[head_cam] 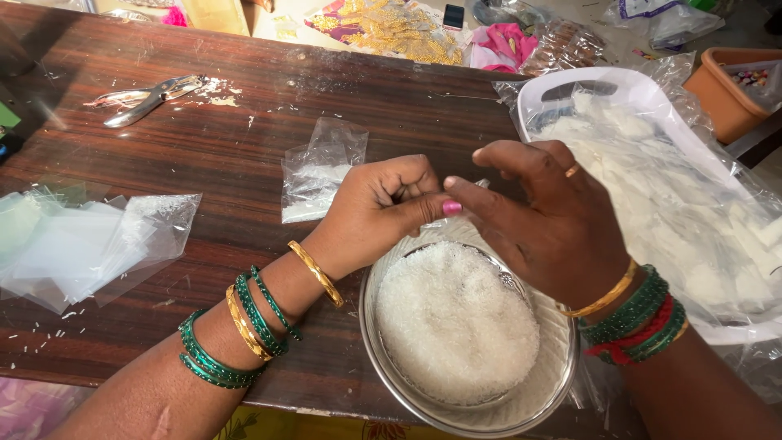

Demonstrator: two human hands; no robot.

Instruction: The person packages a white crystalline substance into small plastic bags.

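Observation:
My left hand (381, 209) and my right hand (544, 216) meet above a steel bowl (383, 358) heaped with tiny white beads (454, 322). Both hands pinch something small between fingertips; a sliver of clear plastic pouch (483, 184) shows between them, mostly hidden. Green and gold bangles ring both wrists, with red ones on the right. A small clear pouch with white contents (319, 169) lies on the wooden table (244, 122) just left of my left hand.
A pile of empty clear pouches (81, 244) sits at the left edge. Metal pliers (151, 96) lie at the far left back. A white tray (619, 85) lined with plastic and white pieces stands at the right. An orange tub (733, 90) is beyond it.

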